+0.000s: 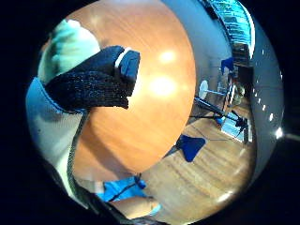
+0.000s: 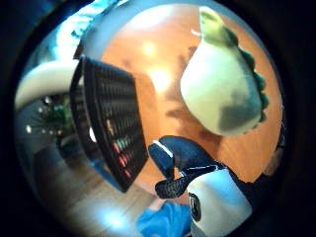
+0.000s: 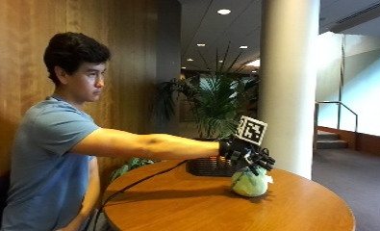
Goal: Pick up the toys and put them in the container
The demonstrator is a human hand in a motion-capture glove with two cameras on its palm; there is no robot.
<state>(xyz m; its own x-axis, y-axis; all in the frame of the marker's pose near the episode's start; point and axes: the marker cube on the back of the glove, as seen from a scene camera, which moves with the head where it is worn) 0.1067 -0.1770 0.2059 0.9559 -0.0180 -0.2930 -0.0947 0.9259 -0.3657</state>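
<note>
Your fingers [image 3: 261, 162] curl over the toy's [image 3: 249, 184] top, seemingly gripping it; the toy rests on the tabletop [image 3: 292, 207], near the basket [image 3: 209, 166].

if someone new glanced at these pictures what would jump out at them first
Probably the gloved right hand, stretched over the round wooden table with its fingers on top of a pale green plush toy that sits on the tabletop. Behind it, near the table's far edge, stands a dark mesh container.
</note>
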